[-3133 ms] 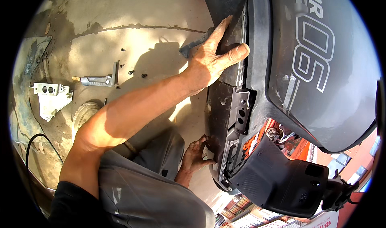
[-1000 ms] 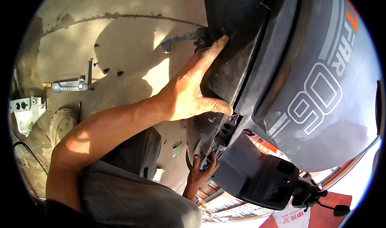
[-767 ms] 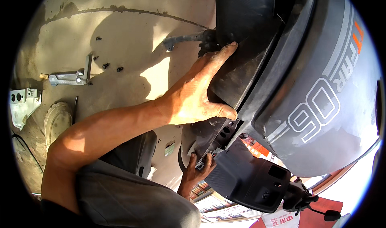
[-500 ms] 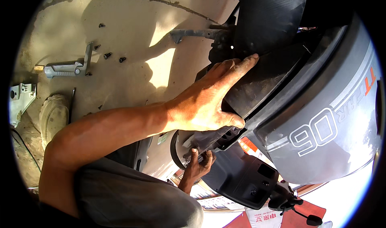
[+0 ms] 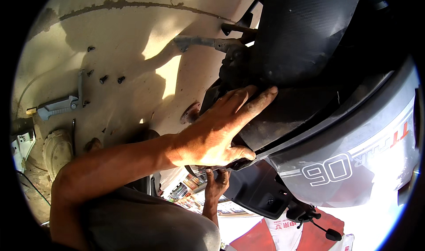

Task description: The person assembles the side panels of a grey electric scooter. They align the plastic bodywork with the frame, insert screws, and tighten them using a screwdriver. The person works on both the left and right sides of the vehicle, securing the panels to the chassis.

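Observation:
My left hand (image 5: 212, 138) lies on a black plastic panel (image 5: 283, 111) of a scooter, palm down, its fingers stretched out. The thumb rests apart at the seam beside the grey body cover (image 5: 345, 171). Below it, my right hand (image 5: 217, 184) is raised to the lower edge of the black panel, with its thumb up and its fingers curled there. The fingertips of this hand are partly covered by the panel edge. Above the left hand stands a broad black curved part (image 5: 301, 34), like a mudguard.
On the floor at left lie a grey folding footrest (image 5: 59, 107) and several dark bolts (image 5: 103, 79). Nearby are a shoe (image 5: 58, 151), a thin dark rod (image 5: 73, 136) and a white part (image 5: 24, 147). A metal bracket (image 5: 199, 43) juts out left of the scooter. A black mirror (image 5: 333, 234) hangs low.
The view has shifted, so the floor items sit further left and the scooter appears lower. My left hand stays spread on the panel; my right hand remains at its lower edge.

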The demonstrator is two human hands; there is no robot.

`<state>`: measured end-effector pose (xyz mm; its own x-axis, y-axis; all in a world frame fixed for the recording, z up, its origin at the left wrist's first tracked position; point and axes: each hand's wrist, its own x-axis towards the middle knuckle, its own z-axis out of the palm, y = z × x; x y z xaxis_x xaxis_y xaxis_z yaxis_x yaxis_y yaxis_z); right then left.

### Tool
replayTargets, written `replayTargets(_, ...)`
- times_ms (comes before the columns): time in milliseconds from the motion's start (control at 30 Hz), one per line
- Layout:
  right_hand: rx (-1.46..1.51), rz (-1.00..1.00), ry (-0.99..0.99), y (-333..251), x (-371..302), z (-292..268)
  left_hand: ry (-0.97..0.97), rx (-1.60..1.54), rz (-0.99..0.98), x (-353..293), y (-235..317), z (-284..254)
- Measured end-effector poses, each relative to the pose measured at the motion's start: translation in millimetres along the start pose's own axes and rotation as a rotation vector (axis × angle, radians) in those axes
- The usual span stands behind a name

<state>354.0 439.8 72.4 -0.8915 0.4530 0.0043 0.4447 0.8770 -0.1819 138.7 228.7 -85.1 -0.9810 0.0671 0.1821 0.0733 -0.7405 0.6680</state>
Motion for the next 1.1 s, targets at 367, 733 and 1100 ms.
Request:
replayTargets(367, 1.266, 0.155, -0.359, -174.0, 25.7, 3.8, 0.083, 0.032, 0.173, -1.3, -6.6, 6.7)
replayTargets(733, 1.393, 0.253, -0.257, -188.7, 33.5, 15.5, 0.037, 0.081, 0.129, -3.3, -8.2, 4.6)
replayTargets(1100, 1.73, 0.383, -0.407, -197.2, 28.9, 14.5, 0.057, 0.046, 0.137, -2.9, -4.0, 8.0)
